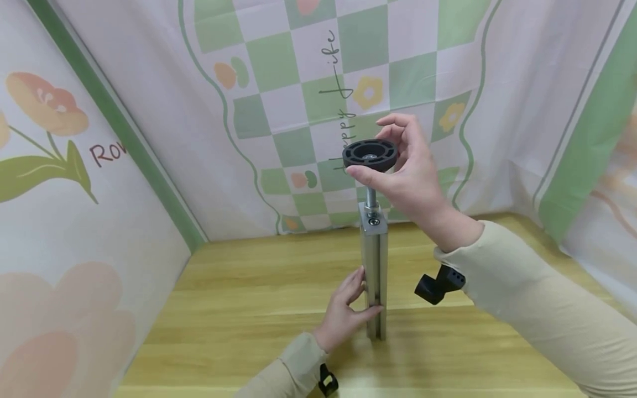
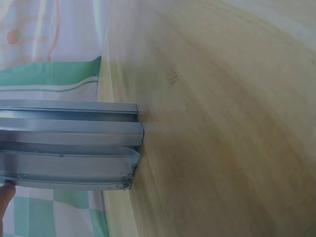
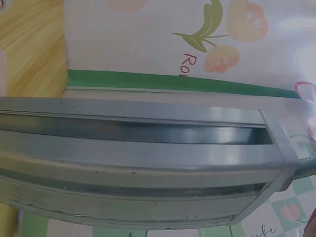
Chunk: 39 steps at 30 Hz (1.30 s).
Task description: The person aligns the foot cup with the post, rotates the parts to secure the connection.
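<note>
A silver, slotted aluminium-profile post (image 1: 369, 254) stands upright, its lower end on the pale wood-grain table (image 1: 239, 309). On the post's top is a flat grey metal end plate (image 1: 373, 230) with a dark-centred screw (image 1: 374, 221) in it, and from this plate a shiny threaded metal rod (image 1: 371, 198) rises to a round black slotted disc (image 1: 370, 160). The step in hand looks like fitting or adjusting that disc: the left hand (image 1: 343, 314) grips the post low down, thumb across its near face, while the right hand (image 1: 415, 171), above the post, curls round the disc with its thumb along the near rim. The next move seems to call for a turn of the disc about the rod — the left hand bracing the post against twist.

How firmly the right fingers press is hard to judge, since the disc hides part of them. The left fingertips are lost behind the post. The right wrist view cuts off the rod and misses the disc; the left wrist view catches only a sliver of hand — and a rough patch at the post's foot, too blurred to identify.
</note>
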Each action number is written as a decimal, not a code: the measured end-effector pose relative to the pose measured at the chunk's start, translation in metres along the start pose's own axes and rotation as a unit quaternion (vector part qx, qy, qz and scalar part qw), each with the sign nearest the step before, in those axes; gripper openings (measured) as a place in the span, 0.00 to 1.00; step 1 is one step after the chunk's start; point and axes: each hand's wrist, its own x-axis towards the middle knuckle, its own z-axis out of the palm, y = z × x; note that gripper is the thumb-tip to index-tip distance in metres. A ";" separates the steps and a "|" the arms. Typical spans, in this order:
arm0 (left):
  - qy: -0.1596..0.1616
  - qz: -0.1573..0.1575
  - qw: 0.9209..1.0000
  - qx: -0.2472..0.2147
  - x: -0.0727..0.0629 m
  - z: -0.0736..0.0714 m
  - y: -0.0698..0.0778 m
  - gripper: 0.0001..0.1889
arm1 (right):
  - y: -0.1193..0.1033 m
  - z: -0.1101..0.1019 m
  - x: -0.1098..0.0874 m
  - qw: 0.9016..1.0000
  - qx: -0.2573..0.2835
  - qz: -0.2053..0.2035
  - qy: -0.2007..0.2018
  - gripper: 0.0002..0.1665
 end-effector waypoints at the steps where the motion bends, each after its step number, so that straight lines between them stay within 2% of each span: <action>1: -0.001 -0.003 1.000 0.000 0.000 0.000 0.000 0.51 | 0.000 -0.001 0.000 1.000 0.018 0.001 -0.009 0.34; 4: -0.004 -0.008 1.000 -0.001 0.001 0.000 -0.001 0.50 | 0.003 -0.003 0.002 0.995 0.096 0.006 -0.038 0.28; 7: -0.006 -0.009 1.000 -0.004 0.001 -0.001 -0.001 0.50 | 0.009 -0.003 0.005 0.978 0.198 0.012 -0.060 0.23; 10: -0.007 -0.007 1.000 -0.006 0.002 -0.001 -0.001 0.50 | 0.014 -0.005 0.011 0.954 0.284 0.017 -0.090 0.21; 12: -0.008 -0.008 1.000 -0.007 0.002 -0.001 -0.001 0.50 | 0.017 -0.007 0.014 0.937 0.325 0.027 -0.123 0.20; 16: -0.007 -0.007 1.000 -0.002 0.001 -0.001 0.000 0.51 | 0.020 -0.012 0.019 0.905 0.378 0.052 -0.188 0.21; 20: -0.004 0.001 1.000 0.005 0.001 -0.001 0.000 0.52 | 0.021 -0.017 0.021 0.870 0.428 0.079 -0.231 0.24; 23: -0.004 -0.001 1.000 0.001 0.000 0.000 0.000 0.51 | 0.023 -0.020 0.023 0.840 0.467 0.088 -0.263 0.25; 27: -0.005 -0.007 1.000 -0.004 0.000 -0.001 0.001 0.51 | 0.025 -0.022 0.024 0.819 0.488 0.099 -0.286 0.26; 29: -0.004 -0.007 1.000 -0.004 0.000 -0.001 0.001 0.50 | 0.024 -0.023 0.024 0.819 0.487 0.104 -0.286 0.26; 32: -0.005 -0.004 1.000 -0.002 0.000 -0.001 0.001 0.51 | 0.025 -0.023 0.024 0.830 0.470 0.105 -0.283 0.26; 36: -0.007 0.001 1.000 -0.001 0.000 -0.001 0.000 0.52 | 0.025 -0.023 0.022 0.853 0.435 0.103 -0.269 0.26; 39: -0.008 0.007 1.000 0.008 0.000 -0.001 -0.001 0.52 | 0.026 -0.023 0.022 0.861 0.423 0.091 -0.269 0.25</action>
